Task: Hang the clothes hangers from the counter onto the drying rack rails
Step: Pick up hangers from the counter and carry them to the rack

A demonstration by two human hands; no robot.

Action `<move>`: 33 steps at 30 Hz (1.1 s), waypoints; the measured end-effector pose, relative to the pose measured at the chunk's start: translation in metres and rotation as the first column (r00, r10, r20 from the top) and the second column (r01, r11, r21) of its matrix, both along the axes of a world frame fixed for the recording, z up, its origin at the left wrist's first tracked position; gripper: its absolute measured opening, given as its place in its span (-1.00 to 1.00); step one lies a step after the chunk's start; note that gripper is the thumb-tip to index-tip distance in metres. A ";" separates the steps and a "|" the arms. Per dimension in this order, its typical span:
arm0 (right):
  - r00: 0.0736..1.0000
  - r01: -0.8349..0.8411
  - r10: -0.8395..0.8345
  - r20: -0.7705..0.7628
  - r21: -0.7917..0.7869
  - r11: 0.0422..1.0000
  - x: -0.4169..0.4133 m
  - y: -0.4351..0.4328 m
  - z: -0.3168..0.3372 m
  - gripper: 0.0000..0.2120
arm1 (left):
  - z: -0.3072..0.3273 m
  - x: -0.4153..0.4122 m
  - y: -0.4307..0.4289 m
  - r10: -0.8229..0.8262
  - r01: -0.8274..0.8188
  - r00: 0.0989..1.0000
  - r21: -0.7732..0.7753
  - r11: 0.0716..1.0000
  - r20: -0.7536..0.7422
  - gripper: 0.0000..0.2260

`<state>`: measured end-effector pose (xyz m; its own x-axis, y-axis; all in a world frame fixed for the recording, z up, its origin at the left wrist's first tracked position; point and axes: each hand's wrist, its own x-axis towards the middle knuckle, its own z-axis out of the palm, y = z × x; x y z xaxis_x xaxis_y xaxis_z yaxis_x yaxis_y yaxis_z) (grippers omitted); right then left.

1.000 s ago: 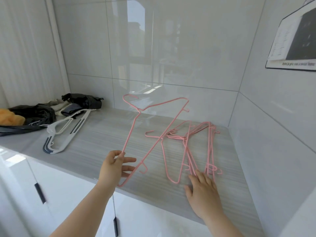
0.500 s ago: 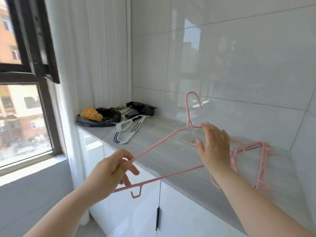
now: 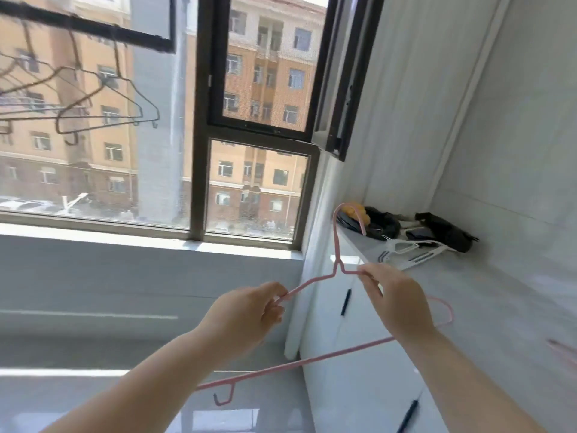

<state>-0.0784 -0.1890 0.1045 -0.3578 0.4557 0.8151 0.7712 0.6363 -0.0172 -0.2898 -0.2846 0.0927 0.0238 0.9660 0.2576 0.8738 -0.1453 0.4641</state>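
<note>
Between the window point(image 3: 199, 120) and the white cabinet point(image 3: 324, 332), in mid-air: pink hanger point(image 3: 312, 359), one, wire, clear of the surface point(image 3: 499, 295), hook uppermost, bottom bar sloping down to the left.
Left hand point(image 3: 246, 310): fingers pinched on the left shoulder wire.
Right hand point(image 3: 396, 303): fingers curled round the right shoulder wire, just beside the neck.
Drying rack rail point(image 3: 87, 26): dark bar, top left, well apart from the held item; several hung hangers point(image 3: 106, 101) already on it, seen in silhouette.
On the surface, far end: white hangers point(image 3: 412, 250), beside a dark heap of clothes point(image 3: 446, 229).
Step in hand, as judged: carrying the item to the rail. Handling notes: keep the hook upright and turn its open side toward the rail before lifting; raise above the bar, then lower on; choose a gap to the right of those hanging, since wire hooks tangle easily; loosen both grips only once the hook bears the weight.
</note>
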 end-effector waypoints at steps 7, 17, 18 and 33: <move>0.944 -0.302 0.321 0.074 -0.194 0.933 -0.169 -0.058 0.036 -0.87 | 0.020 -0.123 -0.095 0.303 -0.325 0.924 0.065 0.943 0.234 -0.80; 0.750 -0.525 0.603 0.271 -0.309 0.793 -0.425 -0.204 0.069 -0.71 | 0.044 -0.306 -0.310 0.636 -0.730 0.665 0.162 0.664 0.392 -0.84; 0.730 -0.550 0.625 0.276 -0.307 0.777 -0.453 -0.223 0.070 -0.70 | 0.049 -0.325 -0.334 0.673 -0.768 0.629 0.181 0.614 0.389 -0.88; 0.577 -0.736 0.775 0.258 -0.246 0.630 -0.686 -0.391 0.131 -0.72 | 0.107 -0.511 -0.512 0.904 -0.880 0.390 0.359 0.311 0.174 -0.80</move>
<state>-0.7647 -0.5798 0.2351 -0.8298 -0.0292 0.5572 -0.0174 0.9995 0.0264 -0.8004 -0.7966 0.1998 -0.7711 0.2463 0.5872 0.5945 0.6088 0.5253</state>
